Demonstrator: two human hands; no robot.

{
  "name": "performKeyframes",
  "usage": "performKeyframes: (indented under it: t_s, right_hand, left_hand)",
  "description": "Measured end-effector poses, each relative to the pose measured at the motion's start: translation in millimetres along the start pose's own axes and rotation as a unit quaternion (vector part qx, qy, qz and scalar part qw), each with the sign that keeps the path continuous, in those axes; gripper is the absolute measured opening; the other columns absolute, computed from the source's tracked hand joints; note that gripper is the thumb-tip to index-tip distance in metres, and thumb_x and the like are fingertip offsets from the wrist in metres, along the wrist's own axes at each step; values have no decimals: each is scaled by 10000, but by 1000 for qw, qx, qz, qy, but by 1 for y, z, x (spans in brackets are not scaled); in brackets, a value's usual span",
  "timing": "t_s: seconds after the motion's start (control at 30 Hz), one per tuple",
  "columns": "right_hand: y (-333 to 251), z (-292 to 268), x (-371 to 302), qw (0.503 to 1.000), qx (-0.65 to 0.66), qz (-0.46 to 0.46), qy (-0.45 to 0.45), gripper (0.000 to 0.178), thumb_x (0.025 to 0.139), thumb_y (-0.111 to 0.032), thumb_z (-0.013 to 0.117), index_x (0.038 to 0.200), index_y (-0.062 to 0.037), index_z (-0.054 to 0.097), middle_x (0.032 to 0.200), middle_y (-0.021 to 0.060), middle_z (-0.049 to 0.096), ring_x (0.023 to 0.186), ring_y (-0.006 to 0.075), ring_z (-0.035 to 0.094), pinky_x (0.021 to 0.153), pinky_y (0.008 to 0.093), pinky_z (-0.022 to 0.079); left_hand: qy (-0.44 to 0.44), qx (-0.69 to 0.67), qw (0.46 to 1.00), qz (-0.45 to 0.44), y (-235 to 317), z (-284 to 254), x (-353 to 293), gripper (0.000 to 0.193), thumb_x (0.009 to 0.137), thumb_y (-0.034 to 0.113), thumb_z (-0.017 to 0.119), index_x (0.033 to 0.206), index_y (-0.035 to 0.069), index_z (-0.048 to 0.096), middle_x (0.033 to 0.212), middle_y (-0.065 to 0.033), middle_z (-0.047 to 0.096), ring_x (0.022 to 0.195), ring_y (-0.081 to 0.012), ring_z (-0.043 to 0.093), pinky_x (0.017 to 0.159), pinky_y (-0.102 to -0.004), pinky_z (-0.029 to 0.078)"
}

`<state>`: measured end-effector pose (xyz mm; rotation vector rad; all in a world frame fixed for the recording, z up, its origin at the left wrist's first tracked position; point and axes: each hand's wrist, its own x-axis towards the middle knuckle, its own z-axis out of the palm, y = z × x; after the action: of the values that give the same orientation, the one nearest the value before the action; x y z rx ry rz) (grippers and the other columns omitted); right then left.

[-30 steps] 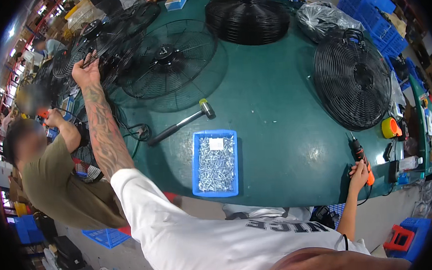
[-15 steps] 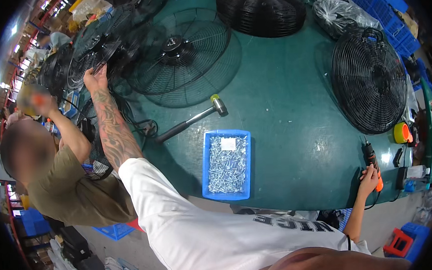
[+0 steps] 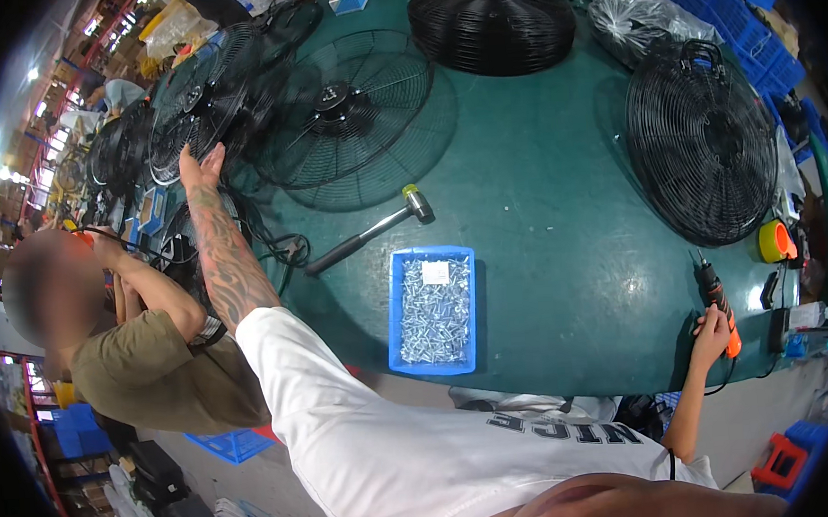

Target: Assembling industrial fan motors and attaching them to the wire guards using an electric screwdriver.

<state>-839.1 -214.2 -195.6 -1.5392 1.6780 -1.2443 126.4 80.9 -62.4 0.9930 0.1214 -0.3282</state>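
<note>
At the left, a co-worker in an olive shirt is bent beside our green table. Our left hand reaches forward, palm bare, thumb and fingers spread around nothing; black fan parts lie just beyond its fingertips, though we cannot tell if they touch. That hand is far nearer to them than our right. Next comes a wide wire fan cover, lying flat, then a hammer, its handle slanting toward us, and a blue bin of loose screws. At the right edge, our right hand is closed around an orange-and-black electric screwdriver, its long axis pointing away from us, slightly leftward, its tip near a round black grille.
</note>
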Motion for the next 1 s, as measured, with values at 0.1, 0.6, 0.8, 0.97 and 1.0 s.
performKeyframes:
  t_s: [0.1,0.6,0.8,0.97,1.0]
  right_hand:
    - [7,7,6,999,12,-13,-27,327,1034,-290,581,869,-16,647,656,5,570,502,45,463,477,211,342]
    - [6,-14,-6,998,49,37,-12,220,1015,-210,610,966,-8,681,671,-42,520,531,29,426,478,202,329]
    - [-5,-56,-24,962,141,106,-208,248,985,-210,624,1099,5,669,722,6,595,609,76,547,565,229,430]
    - [45,-189,-58,893,253,149,-340,360,987,-299,588,1133,23,655,705,71,641,593,157,613,583,273,491]
    - [81,-213,-67,885,337,164,-276,358,987,-317,588,1107,12,660,708,70,644,588,160,613,584,271,491]
  left_hand:
    - [-56,28,997,34,31,-27,-11,933,953,363,612,1491,-129,30,1418,-386,351,1186,-545,555,976,-598,536]
    - [-250,463,841,130,-107,49,-274,378,981,214,599,1290,3,544,980,-86,659,687,-147,615,556,-279,493]
    - [-564,602,556,99,-236,53,-516,508,908,90,697,1380,-5,536,1149,-138,694,936,-199,662,777,-324,531]
    - [-711,508,437,214,-314,84,-640,474,873,79,721,1317,-18,587,1192,-190,673,1075,-307,648,917,-393,501]
    - [-679,500,520,139,-324,90,-657,455,880,85,713,1306,-23,591,1196,-203,666,1101,-341,635,941,-414,490]
